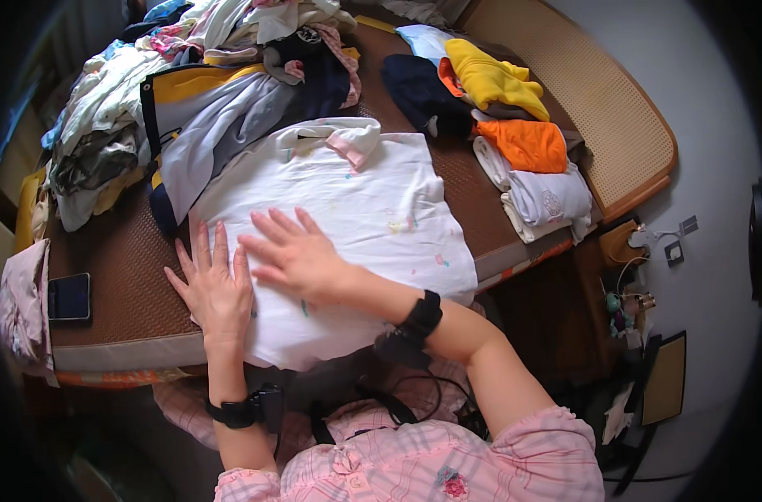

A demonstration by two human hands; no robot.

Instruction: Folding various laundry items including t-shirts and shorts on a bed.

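A white garment (364, 243) with small coloured prints lies spread out at the near edge of the bed, its near end hanging slightly over. Part of it at the far side is folded over, showing a pink patch. My left hand (218, 289) rests flat on its left edge, fingers spread and pointing away from me. To the right, my right hand (297, 259) lies across the cloth with fingers stretched out to the left, close to my left thumb. Neither hand grips anything. Both wrists wear black straps with small devices.
Heaped clothes (105, 125) fill the far left, with a grey, navy and yellow jacket (209, 125) beside the white garment. Folded clothes (527, 146) sit at the right by the woven headboard (590, 75). A phone (69, 297) and a folded pink cloth (25, 293) lie at the left.
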